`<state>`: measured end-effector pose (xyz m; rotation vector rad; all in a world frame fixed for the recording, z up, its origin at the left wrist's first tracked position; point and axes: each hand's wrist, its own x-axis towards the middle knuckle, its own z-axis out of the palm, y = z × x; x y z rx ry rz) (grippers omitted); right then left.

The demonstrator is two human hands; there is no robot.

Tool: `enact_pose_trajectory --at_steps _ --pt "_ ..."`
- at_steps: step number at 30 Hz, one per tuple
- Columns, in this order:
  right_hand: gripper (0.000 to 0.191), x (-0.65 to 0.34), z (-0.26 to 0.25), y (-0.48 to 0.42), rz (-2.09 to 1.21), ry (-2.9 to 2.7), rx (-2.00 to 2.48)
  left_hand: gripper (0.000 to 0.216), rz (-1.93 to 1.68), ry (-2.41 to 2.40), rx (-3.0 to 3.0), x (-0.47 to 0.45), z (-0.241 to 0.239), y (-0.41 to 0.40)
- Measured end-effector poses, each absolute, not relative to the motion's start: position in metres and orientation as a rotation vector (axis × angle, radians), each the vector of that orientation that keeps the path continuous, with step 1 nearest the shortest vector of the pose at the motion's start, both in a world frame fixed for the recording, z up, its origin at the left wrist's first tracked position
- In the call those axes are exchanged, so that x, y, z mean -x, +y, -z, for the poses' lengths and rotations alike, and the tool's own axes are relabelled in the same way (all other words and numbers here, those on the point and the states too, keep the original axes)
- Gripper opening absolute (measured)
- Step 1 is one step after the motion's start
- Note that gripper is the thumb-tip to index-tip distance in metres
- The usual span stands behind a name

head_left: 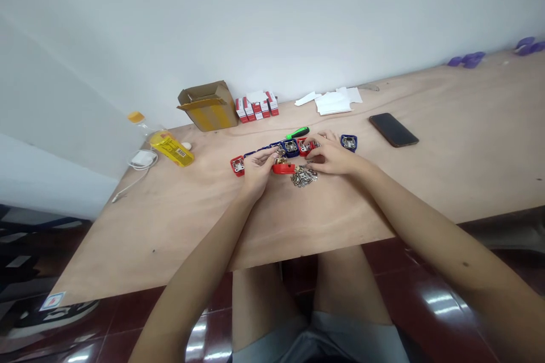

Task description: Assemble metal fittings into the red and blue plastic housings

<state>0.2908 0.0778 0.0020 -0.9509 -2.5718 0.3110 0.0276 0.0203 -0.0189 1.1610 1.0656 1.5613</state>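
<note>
My left hand is closed, thumb and fingers pinching a small red plastic housing with brass-coloured metal parts on top. A heap of small metal parts lies on the table just right of that housing. My right hand is above the heap's far right side, fingers bent and apart, the tips close to a red housing in a row. Whether it touches anything there is hard to make out. The row also has a blue housing and, at its left end, another red housing, both with metal fittings inside.
Behind the row lie a green-and-black screwdriver, red-and-white small boxes and an open cardboard box. A yellow-labelled bottle and white charger are left. White papers and a phone lie right. A blue housing sits beyond my right hand.
</note>
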Motion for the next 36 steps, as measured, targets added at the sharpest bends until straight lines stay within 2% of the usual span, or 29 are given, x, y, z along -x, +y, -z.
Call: enact_pose_trajectory --at_steps 7,18,24,29,36 --pt "0.014 -0.288 0.0 0.079 -0.37 -2.561 0.961 0.04 -1.56 1.072 -1.171 -0.028 0.02 0.02" --pt "0.014 -0.284 0.001 0.077 -0.37 -2.519 0.83 0.044 -1.499 1.057 -1.164 -0.031 0.014 0.017" --pt "0.009 -0.272 0.008 0.07 -0.678 -2.18 0.623 0.046 -1.431 1.042 -1.123 -0.033 0.016 0.016" --pt "0.01 -0.256 0.011 0.06 -0.765 -1.964 0.55 0.046 -1.387 1.023 -1.102 -0.039 0.014 0.011" --pt "0.011 -0.251 0.008 0.057 -0.79 -1.964 0.515 0.048 -1.368 1.007 -1.074 -0.042 0.012 0.009"
